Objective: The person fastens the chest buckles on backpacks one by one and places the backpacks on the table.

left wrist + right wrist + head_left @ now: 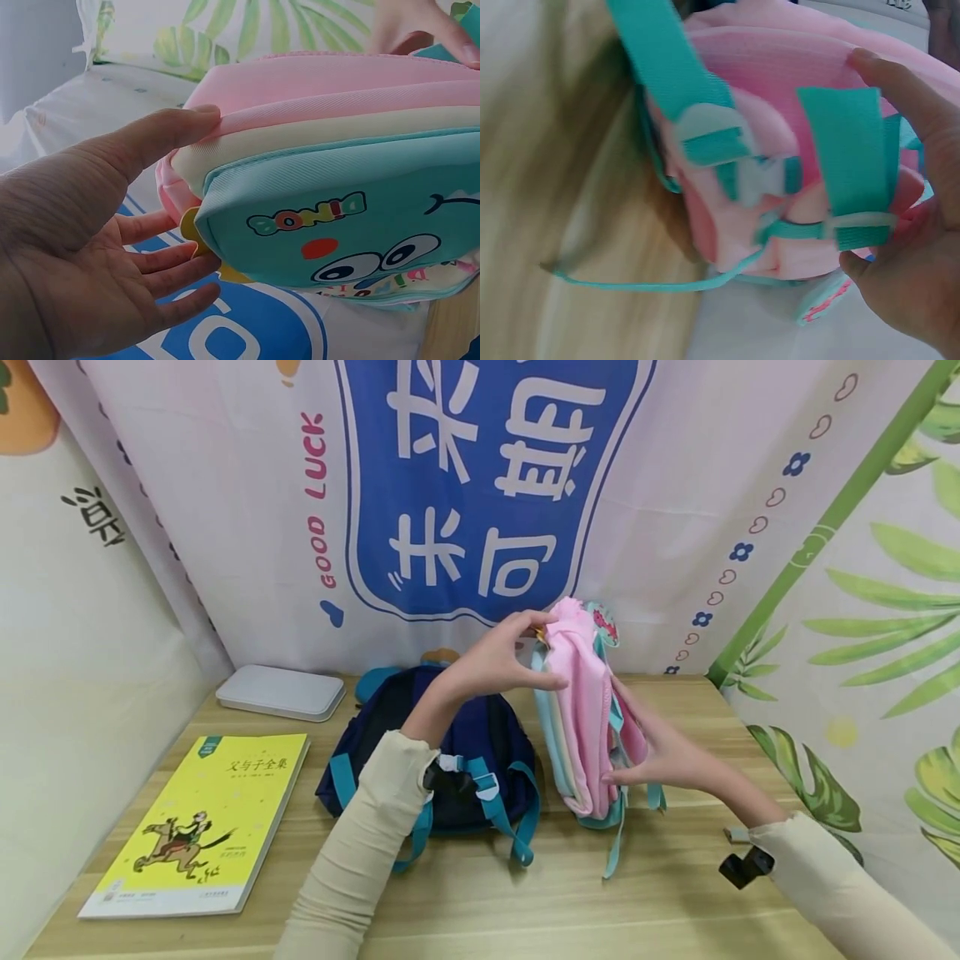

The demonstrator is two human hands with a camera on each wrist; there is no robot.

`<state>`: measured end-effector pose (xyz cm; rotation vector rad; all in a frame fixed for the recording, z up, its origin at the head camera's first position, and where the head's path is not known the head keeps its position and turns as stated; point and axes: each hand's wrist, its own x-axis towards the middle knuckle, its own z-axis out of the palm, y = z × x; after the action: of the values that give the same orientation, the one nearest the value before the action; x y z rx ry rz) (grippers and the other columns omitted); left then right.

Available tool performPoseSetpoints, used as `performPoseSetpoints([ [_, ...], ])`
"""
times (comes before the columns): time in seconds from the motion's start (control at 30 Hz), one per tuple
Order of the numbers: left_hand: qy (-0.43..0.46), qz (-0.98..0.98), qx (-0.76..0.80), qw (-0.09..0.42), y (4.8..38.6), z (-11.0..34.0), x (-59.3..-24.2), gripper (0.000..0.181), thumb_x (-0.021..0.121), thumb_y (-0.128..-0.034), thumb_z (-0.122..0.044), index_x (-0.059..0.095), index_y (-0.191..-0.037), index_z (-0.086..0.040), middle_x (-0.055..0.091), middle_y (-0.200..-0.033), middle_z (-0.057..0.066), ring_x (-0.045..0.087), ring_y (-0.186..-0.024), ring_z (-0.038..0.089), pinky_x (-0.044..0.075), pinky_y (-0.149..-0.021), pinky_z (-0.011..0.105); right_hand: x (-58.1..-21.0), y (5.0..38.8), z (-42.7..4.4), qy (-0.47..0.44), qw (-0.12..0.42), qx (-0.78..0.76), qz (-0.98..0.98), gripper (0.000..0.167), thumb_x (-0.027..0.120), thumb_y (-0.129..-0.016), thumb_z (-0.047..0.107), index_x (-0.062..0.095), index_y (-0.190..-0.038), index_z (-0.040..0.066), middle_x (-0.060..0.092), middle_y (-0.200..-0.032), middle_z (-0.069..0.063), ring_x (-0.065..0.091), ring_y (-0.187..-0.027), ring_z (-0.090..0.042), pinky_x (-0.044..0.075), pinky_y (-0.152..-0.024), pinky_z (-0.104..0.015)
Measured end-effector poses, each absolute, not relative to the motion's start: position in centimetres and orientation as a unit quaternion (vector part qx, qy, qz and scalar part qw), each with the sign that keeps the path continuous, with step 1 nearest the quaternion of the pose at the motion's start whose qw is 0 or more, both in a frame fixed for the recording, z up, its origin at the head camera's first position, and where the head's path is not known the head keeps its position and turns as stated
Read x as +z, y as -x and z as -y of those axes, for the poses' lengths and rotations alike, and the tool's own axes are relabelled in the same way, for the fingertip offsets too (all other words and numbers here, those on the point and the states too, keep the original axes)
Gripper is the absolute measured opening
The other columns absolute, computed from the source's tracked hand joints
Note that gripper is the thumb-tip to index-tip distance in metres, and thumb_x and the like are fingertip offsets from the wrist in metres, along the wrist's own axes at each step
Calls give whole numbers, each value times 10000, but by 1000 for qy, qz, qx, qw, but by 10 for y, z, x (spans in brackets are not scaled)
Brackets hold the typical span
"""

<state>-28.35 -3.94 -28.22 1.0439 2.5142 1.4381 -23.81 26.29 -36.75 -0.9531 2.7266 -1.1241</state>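
A small pink backpack (583, 718) stands on edge on the table, right of centre, held between both hands. Its turquoise front (300, 217) carries cartoon eyes and colourful lettering and faces left. My left hand (495, 660) curves around its upper front edge, thumb on one side and fingers by the yellow trim (193, 229). On the strap side, my right hand (663, 752) spans the back, fingertips against the pink panel and near the turquoise strap (847, 150). Some right fingers are hidden behind the bag in the head view. A loose strap hangs down to the table.
A navy backpack (472, 718) with teal straps lies just left of the pink one, beneath my left forearm. Farther left are a yellow book (210, 810) and a pale grey case (281, 691). A printed cloth (247, 527) hangs behind the table.
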Motion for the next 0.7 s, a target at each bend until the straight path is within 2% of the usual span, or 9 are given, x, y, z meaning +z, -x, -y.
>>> performPoseSetpoints([
  [0.23, -334, -815, 472, 30, 283, 45, -283, 800, 840, -836, -252, 441, -1508, -83, 476, -1475, 103, 467, -1353, 281, 432, -1139, 475, -386, 234, -268, 289, 8, -362, -886, 1397, 967, -680, 302, -45, -1643, 297, 65, -1712, -178, 213, -1521, -484, 286, -1153, -676],
  [0.37, -331, -814, 477, 27, 283, 48, -285, 793, 842, -833, -250, 448, -1501, -83, 481, -1472, 99, 469, -1353, 283, 429, -1143, 482, -394, 234, -270, 287, 10, -372, -883, 1395, 965, -684, 283, -43, -1647, 249, 83, -1699, -225, 275, -1490, -501, 324, -1132, -662],
  [0.57, -326, -813, 482, 28, 280, 54, -288, 770, 848, -830, -236, 466, -1482, -87, 483, -1472, 102, 467, -1367, 300, 421, -1149, 512, -406, 232, -272, 291, 22, -383, -876, 1371, 961, -692, 298, -23, -1648, 279, 155, -1699, -174, 368, -1460, -445, 363, -1122, -633],
  [0.7, -320, -813, 485, 32, 279, 59, -289, 758, 845, -833, -231, 472, -1478, -93, 495, -1473, 97, 465, -1375, 298, 421, -1153, 500, -414, 231, -273, 294, 30, -385, -875, 1356, 959, -695, 322, -4, -1649, 281, 193, -1698, -134, 371, -1468, -384, 351, -1137, -596],
])
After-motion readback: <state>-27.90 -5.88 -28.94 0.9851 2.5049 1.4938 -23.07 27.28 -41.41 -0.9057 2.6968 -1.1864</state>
